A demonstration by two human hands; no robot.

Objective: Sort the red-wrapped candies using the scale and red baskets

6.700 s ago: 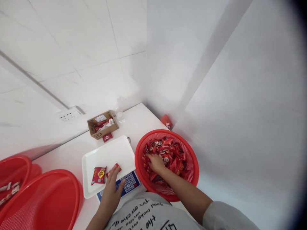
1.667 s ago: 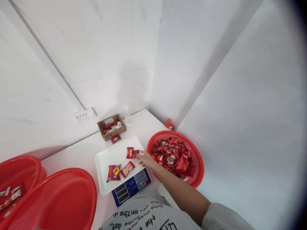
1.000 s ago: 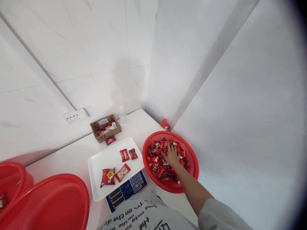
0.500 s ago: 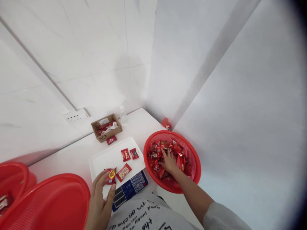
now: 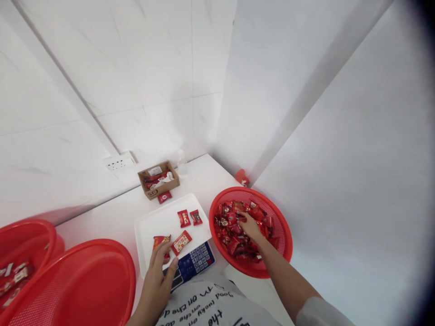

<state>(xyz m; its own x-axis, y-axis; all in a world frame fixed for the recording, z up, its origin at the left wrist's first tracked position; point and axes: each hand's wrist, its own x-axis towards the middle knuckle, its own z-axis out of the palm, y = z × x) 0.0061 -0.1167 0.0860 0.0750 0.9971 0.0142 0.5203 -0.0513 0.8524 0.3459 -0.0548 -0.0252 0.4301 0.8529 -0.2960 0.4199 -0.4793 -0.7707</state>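
Red packets [image 5: 234, 244]: heaped in a round red basket [image 5: 285, 235] at 3 o'clock from the white tray [image 5: 158, 218]; four more lie on the tray.
Around the tray: cardboard box [image 5: 146, 194] holding packets at 11 to 12 o'clock on the desk [image 5: 210, 174], a loose packet [image 5: 165, 198] against its near side; clear bottle [image 5: 182, 168] at 12; a large red basket [image 5: 98, 271] at 8, another red basket [image 5: 34, 233] at 9.
In the way: left hand [image 5: 158, 274] over the packet at the tray's 8 o'clock; right forearm [image 5: 280, 269] crosses the basket rim at 5.
Hard to see: that covered packet's lower part; the heap under the right fingers; blue keypad [image 5: 199, 261], partly behind the grey shirt [image 5: 210, 303]; baskets at 8 and 9, cut off.
Long axes: patterned packet [image 5: 181, 243] mid-tray points between 1 and 2 o'clock; the two above it lean toward 11.
Hands: left, fingers bent, thumb apart, grip cannot be told; right hand [image 5: 251, 227], fingers among the heap, cannot tell whether it pinches one.
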